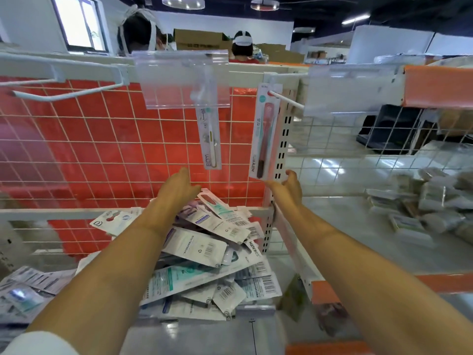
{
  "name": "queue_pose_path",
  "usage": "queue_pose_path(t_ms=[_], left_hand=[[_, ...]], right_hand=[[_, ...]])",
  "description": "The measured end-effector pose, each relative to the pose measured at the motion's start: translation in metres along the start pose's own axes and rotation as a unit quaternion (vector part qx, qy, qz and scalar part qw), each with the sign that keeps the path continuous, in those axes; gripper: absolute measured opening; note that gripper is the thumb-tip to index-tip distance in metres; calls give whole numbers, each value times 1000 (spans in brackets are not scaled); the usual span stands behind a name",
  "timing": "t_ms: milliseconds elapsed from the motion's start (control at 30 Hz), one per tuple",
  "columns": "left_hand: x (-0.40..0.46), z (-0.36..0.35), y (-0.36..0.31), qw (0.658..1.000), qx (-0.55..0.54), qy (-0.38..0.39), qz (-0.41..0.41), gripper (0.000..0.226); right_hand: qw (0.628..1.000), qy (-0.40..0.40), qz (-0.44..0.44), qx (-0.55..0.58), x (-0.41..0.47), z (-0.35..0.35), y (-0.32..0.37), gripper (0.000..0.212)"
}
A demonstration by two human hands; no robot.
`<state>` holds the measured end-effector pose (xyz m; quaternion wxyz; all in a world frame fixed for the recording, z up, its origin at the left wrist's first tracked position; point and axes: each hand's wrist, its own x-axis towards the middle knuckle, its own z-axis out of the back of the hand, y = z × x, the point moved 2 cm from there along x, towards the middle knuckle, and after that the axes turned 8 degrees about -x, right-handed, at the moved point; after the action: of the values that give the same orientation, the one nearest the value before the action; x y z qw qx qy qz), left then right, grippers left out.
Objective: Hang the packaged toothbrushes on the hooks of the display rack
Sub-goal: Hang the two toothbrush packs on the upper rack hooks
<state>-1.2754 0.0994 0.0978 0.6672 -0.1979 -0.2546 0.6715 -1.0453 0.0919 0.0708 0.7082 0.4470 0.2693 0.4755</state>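
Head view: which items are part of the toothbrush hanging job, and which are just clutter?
Job:
pink pack on right hook, right hand at its lower end
white pack on middle hook
pile of packs on shelf, left hand over it
empty left hook

Clutter:
wrapped bundles at right
cardboard boxes behind
black bin

left hand (176, 187) over toothbrush pile (212, 254) | right hand (290, 187) touching hung pink toothbrush pack (265, 131)
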Motion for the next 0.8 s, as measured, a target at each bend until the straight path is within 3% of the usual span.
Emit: queue_pose_path(t_ms=[200,433,667,800], left_hand=[[-33,-3,1,997,63,-11,-42,53],[-83,-8,-5,982,167,-48,-75,52],[-146,-22,-8,968,232,-17,-99,58],[-174,-28,-6,961,258,-13,-97,56]], right_hand=[[994,11,71,-81,-32,9,8,49],[973,68,128,-181,-76,12,3,54],[950,114,156,-247,-127,28,-15,63],[942,120,195,-246,-150,28,-22,42]])
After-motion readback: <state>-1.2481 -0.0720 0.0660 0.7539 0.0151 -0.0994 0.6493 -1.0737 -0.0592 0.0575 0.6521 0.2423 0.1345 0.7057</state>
